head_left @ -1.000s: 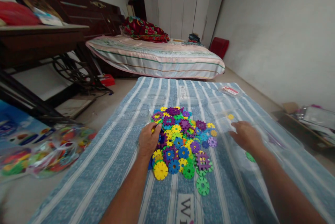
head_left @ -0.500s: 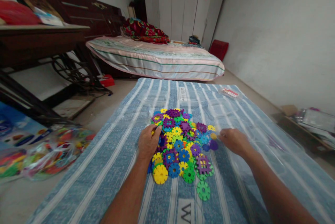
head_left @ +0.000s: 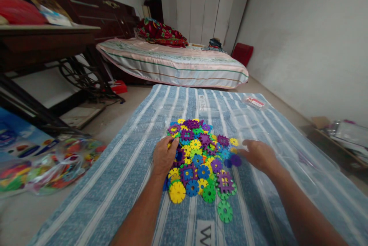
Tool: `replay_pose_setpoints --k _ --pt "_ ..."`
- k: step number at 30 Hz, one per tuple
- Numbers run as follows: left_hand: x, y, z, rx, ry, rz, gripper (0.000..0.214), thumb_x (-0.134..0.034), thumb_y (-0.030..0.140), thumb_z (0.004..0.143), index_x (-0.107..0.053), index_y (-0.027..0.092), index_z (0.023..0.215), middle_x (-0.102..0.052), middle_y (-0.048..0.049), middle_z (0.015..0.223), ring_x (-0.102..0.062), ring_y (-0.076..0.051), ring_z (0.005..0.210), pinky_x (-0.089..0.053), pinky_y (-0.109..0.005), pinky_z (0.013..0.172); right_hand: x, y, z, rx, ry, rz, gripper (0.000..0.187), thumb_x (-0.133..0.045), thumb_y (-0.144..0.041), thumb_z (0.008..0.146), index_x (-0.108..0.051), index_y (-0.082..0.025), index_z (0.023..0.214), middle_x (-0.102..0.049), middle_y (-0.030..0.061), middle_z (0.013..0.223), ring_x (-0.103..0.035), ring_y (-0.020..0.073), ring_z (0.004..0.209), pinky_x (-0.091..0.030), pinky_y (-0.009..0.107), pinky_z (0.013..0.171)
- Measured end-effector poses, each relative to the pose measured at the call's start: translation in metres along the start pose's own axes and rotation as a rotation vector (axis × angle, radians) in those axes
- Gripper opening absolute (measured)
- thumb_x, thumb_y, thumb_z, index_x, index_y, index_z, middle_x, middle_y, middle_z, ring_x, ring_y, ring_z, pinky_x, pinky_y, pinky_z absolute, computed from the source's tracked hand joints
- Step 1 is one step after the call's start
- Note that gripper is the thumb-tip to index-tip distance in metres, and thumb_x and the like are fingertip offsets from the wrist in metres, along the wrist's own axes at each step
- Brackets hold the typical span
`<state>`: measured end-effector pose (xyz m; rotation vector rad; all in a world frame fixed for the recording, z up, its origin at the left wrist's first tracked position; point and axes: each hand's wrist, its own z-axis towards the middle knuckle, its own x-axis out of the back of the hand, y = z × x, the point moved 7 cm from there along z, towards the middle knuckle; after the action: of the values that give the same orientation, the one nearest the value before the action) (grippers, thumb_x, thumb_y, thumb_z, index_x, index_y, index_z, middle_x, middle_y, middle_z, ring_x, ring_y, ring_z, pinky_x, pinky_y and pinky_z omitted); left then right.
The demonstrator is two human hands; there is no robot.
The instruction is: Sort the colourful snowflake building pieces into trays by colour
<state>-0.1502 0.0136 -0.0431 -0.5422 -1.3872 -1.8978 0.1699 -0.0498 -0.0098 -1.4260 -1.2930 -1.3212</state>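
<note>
A heap of colourful plastic interlocking discs [head_left: 197, 159], mixed with purple square pieces [head_left: 225, 182], lies on the striped cloth. At the heap's left edge, my left hand [head_left: 164, 156] is closed, with a bit of a yellow interlocking disc [head_left: 169, 145] showing between thumb and fingers. My right hand [head_left: 258, 156] hovers at the heap's right side, its thumb and forefinger apart. Just left of its fingertips lie a yellow disc [head_left: 234, 142] and a round purple piece [head_left: 236, 160]. A green disc [head_left: 224, 211] sits at the heap's near edge.
Blue-and-white striped cloth [head_left: 123, 184] covers the table. Clear plastic containers [head_left: 247, 118] and a lidded box with a red label [head_left: 255, 102] lie toward the back and right. Bags of colourful pieces [head_left: 66, 167] stand at left, below a sewing-machine table [head_left: 43, 44]. A bed [head_left: 172, 63] is beyond.
The fingers of my right hand have parted from a pinch beside the small yellow disc. My left hand stays at the heap's left edge. The whole view has shifted slightly.
</note>
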Motion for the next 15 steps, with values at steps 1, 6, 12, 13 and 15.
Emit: replay_pose_setpoints --k 1,6,12,13,15 --pt "0.0 0.0 0.0 -0.002 0.002 0.0 0.037 -0.04 0.048 0.084 -0.063 0.019 0.087 -0.068 -0.0058 0.095 -0.06 -0.019 0.093 -0.043 -0.029 0.087 0.005 -0.004 0.001 0.015 0.038 -0.009 0.036 -0.043 -0.045 0.086 -0.061 -0.02 0.105 -0.067 0.0102 0.098 -0.062 0.0238 0.089 -0.039 0.03 0.069" --pt "-0.001 -0.002 0.0 -0.002 0.005 0.004 0.038 -0.04 0.048 0.084 -0.063 0.019 0.087 -0.068 -0.0059 0.095 -0.06 -0.019 0.093 -0.044 -0.03 0.087 0.024 -0.038 0.016 0.239 0.138 -0.182 0.027 -0.041 -0.016 0.084 -0.062 -0.017 0.101 -0.062 0.0114 0.107 -0.051 0.0238 0.106 -0.034 0.034 0.085" --pt "-0.002 -0.003 0.001 -0.004 0.004 0.0 0.036 -0.04 0.047 0.084 -0.063 0.02 0.083 -0.068 -0.0052 0.092 -0.061 -0.019 0.091 -0.044 -0.03 0.087 0.004 -0.064 0.047 0.384 -0.057 -0.317 0.022 -0.052 -0.013 0.076 -0.067 -0.014 0.093 -0.066 0.0143 0.098 -0.052 0.0292 0.105 -0.03 0.044 0.089" --pt "-0.001 -0.003 0.001 -0.001 0.006 -0.001 0.035 -0.04 0.047 0.084 -0.063 0.02 0.084 -0.068 -0.0053 0.093 -0.061 -0.019 0.091 -0.044 -0.03 0.087 0.0 -0.066 0.051 0.388 -0.071 -0.323 0.021 -0.052 -0.013 0.076 -0.067 -0.014 0.091 -0.067 0.0142 0.096 -0.054 0.0293 0.103 -0.03 0.045 0.089" --pt "-0.001 -0.003 0.001 0.007 0.012 -0.004 0.035 -0.041 0.047 0.083 -0.063 0.02 0.085 -0.068 -0.0054 0.094 -0.061 -0.019 0.093 -0.044 -0.03 0.089 -0.006 -0.069 0.056 0.392 -0.086 -0.331 0.021 -0.05 -0.013 0.078 -0.067 -0.014 0.09 -0.068 0.0148 0.093 -0.057 0.0287 0.099 -0.028 0.046 0.09"
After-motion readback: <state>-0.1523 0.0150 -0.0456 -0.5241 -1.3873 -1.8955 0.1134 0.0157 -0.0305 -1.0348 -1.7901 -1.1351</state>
